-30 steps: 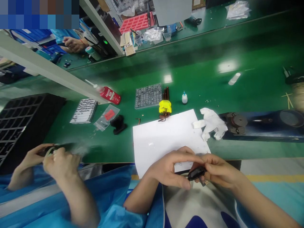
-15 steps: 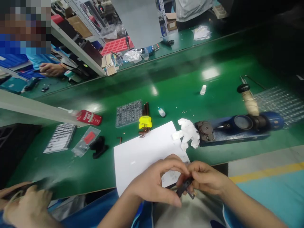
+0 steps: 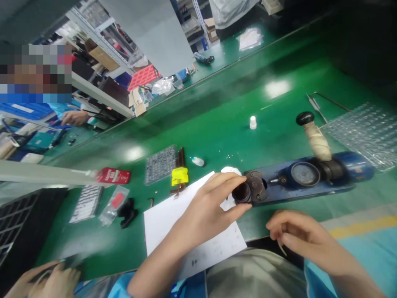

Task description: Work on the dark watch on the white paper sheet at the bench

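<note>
My left hand (image 3: pixel 211 205) reaches over the white paper sheet (image 3: pixel 169 223) and pinches a dark round part (image 3: pixel 241 193) against the left end of a blue bench tool (image 3: pixel 338 182). The tool carries a round gauge (image 3: pixel 305 174) and a taped lever with a black knob (image 3: pixel 314 138). My right hand (image 3: pixel 299 236) hovers at the table's front edge, just below the tool. Its fingers are curled around a small thin pale piece (image 3: pixel 281 247). A white cloth (image 3: pixel 230 170) shows partly behind my left fingers.
A yellow clip (image 3: pixel 180 176), a tray of small parts (image 3: pixel 159 163), a red bottle (image 3: pixel 113 176), a dropper bottle (image 3: pixel 197 161) and a black piece (image 3: pixel 126 212) lie left of the paper. A clear blister tray (image 3: pixel 362 132) sits far right. A co-worker's hands (image 3: pixel 51 277) work at bottom left.
My left hand carried the dark part from in front of my body up to the blue tool's end. My right hand let go of it and drew back. The view swung right.
</note>
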`<state>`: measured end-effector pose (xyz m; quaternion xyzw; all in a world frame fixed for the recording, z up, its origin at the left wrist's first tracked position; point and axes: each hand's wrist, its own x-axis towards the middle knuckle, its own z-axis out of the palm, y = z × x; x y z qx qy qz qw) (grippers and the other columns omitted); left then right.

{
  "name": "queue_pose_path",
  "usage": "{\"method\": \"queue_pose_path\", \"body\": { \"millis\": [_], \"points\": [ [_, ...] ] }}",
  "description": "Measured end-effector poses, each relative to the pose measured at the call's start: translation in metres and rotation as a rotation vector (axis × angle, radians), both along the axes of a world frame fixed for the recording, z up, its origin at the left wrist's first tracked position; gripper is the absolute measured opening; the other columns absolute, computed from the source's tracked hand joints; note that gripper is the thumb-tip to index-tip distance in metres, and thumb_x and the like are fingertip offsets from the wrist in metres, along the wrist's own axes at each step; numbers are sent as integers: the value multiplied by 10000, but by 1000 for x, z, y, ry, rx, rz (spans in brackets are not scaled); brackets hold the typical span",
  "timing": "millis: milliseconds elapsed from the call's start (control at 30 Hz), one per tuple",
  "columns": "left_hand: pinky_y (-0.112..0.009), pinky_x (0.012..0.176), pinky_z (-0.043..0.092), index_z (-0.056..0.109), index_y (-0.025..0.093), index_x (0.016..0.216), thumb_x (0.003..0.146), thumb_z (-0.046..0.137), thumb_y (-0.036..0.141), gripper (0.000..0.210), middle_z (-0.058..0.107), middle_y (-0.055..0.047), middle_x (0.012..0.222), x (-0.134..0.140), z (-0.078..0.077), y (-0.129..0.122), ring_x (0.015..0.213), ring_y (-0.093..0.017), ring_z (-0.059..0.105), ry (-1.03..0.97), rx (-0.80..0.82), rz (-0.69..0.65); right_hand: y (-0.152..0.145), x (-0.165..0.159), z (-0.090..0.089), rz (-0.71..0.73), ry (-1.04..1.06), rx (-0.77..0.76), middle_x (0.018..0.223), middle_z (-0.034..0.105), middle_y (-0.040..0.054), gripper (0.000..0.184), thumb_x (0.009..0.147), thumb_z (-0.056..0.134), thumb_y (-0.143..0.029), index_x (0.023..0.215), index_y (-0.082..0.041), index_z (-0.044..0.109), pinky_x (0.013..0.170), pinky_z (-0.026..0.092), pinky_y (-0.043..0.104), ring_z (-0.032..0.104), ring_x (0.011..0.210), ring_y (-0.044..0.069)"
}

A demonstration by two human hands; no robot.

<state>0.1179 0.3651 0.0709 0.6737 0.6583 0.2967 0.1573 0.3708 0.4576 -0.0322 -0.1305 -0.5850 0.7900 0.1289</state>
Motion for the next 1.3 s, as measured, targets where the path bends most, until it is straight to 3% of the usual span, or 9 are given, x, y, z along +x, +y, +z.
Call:
{"method": "queue_pose_path", "body": {
  "millis": [333,700,833,1000,1300],
  "points": [
    [-350,970,575,631,173,1339,935,820,252,453,724,-114,1248,7,-4,25,1121,-221,673,23,36,-75,7,-3,4,138,-74,85,970,687,24,244,1084,576,-459,1175,-288,723,815,486,254,631,889,148],
    [-371,1010,565,636,180,1353,930,818,281,472,707,-137,1292,10,-13,21,1157,-238,672,38,11,-25,7,-4,6,156,-113,180,962,703,19,241,1069,584,-473,1182,-330,742,801,503,292,640,871,173],
    [-392,1074,560,592,204,1439,932,801,277,554,718,-132,1321,9,-26,15,1204,-244,687,-37,21,20,7,-4,4,133,-85,178,960,717,23,233,1069,588,-458,1182,-328,745,809,506,301,658,885,182],
    [-409,1075,574,662,247,1377,898,841,273,512,760,-104,1275,10,-40,15,1189,-246,711,-149,100,67,6,-5,2,136,-44,170,973,727,15,224,1075,583,-443,1199,-335,734,769,489,286,660,866,167],
    [-415,1025,624,749,251,1292,829,911,267,492,798,-100,1207,12,-39,17,1133,-257,752,-192,85,151,9,-8,5,131,-22,203,970,736,9,219,1079,584,-423,1201,-321,736,841,509,300,681,883,165]
  ]
}}
